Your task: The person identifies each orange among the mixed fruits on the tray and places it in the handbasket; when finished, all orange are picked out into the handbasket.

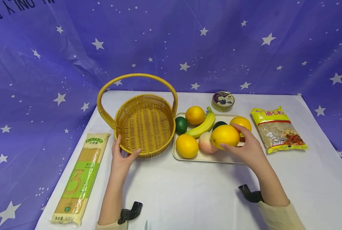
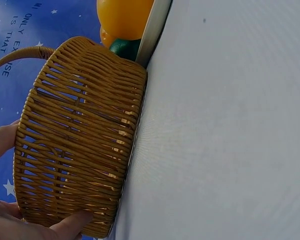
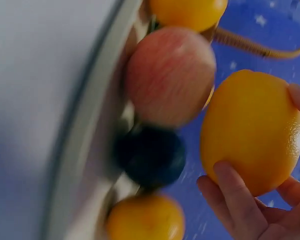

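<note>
The right hand pinches a yellow-orange fruit between thumb and fingers, above the right part of the cream tray. In the right wrist view that fruit hangs clear of the peach and a dark green fruit. At the near left rim of the empty wicker basket, the left hand grips with its thumb and fingers. The left wrist view shows fingertips against the woven wall of the basket. Another yellow fruit, a banana and an orange lie on the tray.
A spaghetti pack lies left of the basket. Behind the tray stands a round tin, and a yellow-topped bag lies to its right. The basket's tall handle arches above it. A starry purple cloth hangs behind.
</note>
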A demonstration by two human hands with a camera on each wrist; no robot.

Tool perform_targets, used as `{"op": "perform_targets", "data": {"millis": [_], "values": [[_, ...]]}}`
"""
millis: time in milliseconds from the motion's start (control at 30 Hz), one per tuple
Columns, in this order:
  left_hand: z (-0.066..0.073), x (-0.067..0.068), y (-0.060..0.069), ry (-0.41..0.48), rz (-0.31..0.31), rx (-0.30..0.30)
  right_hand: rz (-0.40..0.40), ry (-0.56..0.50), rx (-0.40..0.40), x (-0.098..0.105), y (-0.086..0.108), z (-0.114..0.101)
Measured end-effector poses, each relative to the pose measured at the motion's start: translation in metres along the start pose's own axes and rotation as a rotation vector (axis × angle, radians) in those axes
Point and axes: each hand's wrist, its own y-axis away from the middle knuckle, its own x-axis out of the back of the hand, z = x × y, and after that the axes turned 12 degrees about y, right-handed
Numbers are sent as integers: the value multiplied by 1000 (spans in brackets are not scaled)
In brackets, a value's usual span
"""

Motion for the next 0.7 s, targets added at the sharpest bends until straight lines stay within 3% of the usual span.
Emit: {"op": "perform_targets", "data": {"millis": [333, 700], "values": [[0, -2, 0, -8, 6, -22, -148, -157, 130, -28, -29, -61], [-2, -1, 0, 8, 18, -22, -221, -254, 295, -73, -48, -111]]}}
